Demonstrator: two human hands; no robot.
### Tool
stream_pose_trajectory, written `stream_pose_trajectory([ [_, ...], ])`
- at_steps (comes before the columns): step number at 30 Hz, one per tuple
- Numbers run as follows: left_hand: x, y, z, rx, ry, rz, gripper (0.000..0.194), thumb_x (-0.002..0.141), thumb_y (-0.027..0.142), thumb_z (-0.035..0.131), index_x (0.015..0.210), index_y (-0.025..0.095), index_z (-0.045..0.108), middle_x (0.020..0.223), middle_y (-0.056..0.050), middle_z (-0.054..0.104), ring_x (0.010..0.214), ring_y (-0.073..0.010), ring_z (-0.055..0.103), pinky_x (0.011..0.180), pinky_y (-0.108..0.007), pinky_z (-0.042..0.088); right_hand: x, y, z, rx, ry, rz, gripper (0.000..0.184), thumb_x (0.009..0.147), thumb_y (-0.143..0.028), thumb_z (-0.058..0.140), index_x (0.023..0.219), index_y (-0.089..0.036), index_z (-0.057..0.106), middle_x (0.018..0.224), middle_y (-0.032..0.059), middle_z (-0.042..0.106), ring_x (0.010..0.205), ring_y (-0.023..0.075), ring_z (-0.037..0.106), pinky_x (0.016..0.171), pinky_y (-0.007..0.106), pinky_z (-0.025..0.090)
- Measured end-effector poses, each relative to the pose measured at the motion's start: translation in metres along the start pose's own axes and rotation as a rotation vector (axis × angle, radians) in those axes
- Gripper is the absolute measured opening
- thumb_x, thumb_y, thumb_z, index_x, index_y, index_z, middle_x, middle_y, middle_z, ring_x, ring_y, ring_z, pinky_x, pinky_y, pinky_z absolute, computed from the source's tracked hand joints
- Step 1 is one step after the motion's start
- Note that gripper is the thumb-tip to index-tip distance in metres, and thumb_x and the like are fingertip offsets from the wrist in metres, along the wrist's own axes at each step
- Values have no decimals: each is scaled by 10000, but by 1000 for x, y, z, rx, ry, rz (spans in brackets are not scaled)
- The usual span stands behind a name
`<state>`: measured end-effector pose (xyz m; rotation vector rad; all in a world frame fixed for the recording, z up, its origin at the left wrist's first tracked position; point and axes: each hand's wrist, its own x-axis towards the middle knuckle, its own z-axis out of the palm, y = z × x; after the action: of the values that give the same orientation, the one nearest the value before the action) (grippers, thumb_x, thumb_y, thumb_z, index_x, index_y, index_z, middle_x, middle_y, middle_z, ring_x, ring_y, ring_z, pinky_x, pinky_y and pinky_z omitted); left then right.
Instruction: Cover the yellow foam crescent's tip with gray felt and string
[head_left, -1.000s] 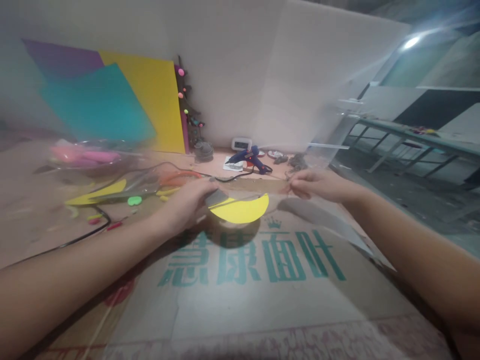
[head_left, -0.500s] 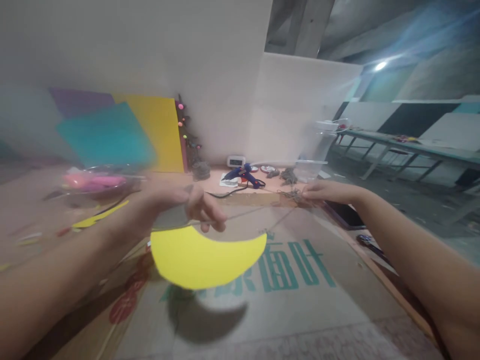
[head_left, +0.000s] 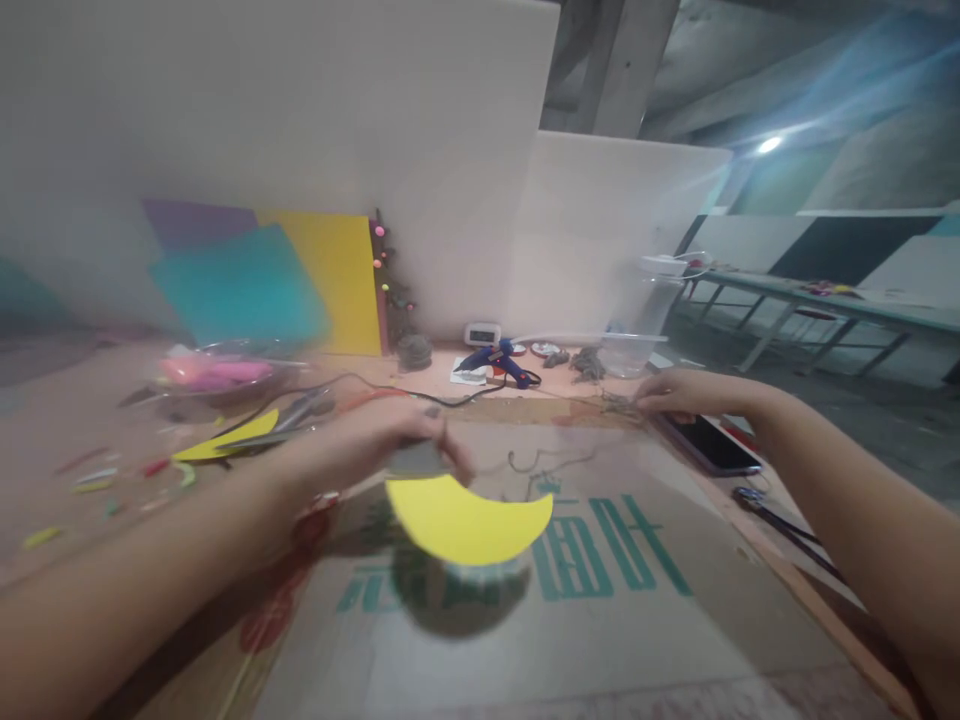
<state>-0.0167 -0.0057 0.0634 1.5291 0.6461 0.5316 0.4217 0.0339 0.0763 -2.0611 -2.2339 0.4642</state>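
My left hand (head_left: 431,440) is closed on a yellow paper crescent (head_left: 469,525), which hangs just above the printed cardboard and casts a shadow on it. A greyish patch (head_left: 420,460) shows between the fingers and the crescent; I cannot tell what it is. My right hand (head_left: 679,392) is at the cardboard's far right corner, fingers together at a small tangle of thin grey string (head_left: 619,402). A loose curl of string (head_left: 536,465) lies across the cardboard between the hands.
A blue glue gun (head_left: 491,358) lies at the back, before a small white clock (head_left: 482,334). Beside my right hand are a phone (head_left: 709,445) and scissors (head_left: 750,498). Paper scraps and a clear bowl of pink pieces (head_left: 225,372) are at left; a clear bucket (head_left: 641,320) stands back right.
My left hand has moved right with the crescent and lower toward the cardboard. The string, stretched between the hands before, now lies slack. The view has shifted slightly.
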Motion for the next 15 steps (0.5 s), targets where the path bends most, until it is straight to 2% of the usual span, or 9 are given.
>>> stream_pose_trajectory([
  [2, 13, -19, 4, 185, 74, -37, 279, 776, 427, 570, 809, 185, 704, 868, -80, 716, 767, -224, 641, 643, -306, 495, 2, -12, 2, -45, -17, 10, 375, 748, -570, 598, 777, -208, 688, 580, 46, 626, 525, 197, 576, 506, 305, 406],
  [4, 21, -34, 6, 352, 68, -77, 305, 816, 439, 549, 897, 183, 695, 781, -30, 664, 658, -162, 584, 571, -246, 437, 4, -25, 3, -102, 31, -33, 333, 773, -525, 593, 822, -215, 702, 714, 73, 692, 645, 227, 621, 576, 319, 425],
  [7, 24, -47, 8, 375, 102, -106, 329, 843, 484, 531, 795, 169, 613, 585, 29, 545, 514, -116, 482, 487, -218, 354, 0, -49, 5, -168, 160, -122, 304, 819, -481, 558, 847, -216, 705, 848, 85, 717, 750, 242, 633, 641, 328, 428],
  [11, 24, -51, 9, 330, 86, -80, 412, 828, 569, 550, 690, 184, 502, 563, 35, 540, 498, -107, 474, 452, -211, 310, -2, -81, 19, -138, 343, -189, 295, 856, -453, 523, 881, -206, 684, 873, 77, 709, 737, 225, 630, 628, 320, 438],
  [13, 24, -53, 9, 315, 67, -57, 437, 835, 588, 539, 681, 182, 487, 569, 33, 540, 503, -102, 475, 453, -208, 310, 4, -92, 31, -72, 372, -237, 294, 859, -420, 540, 983, -193, 679, 973, 93, 712, 791, 226, 647, 671, 326, 473],
  [15, 25, -56, 10, 287, 59, -45, 439, 849, 593, 519, 698, 183, 477, 564, 38, 524, 498, -98, 469, 455, -205, 313, 18, -100, 44, 22, 349, -246, 385, 855, -414, 568, 1153, -180, 636, 1131, 125, 685, 875, 236, 661, 727, 339, 505],
])
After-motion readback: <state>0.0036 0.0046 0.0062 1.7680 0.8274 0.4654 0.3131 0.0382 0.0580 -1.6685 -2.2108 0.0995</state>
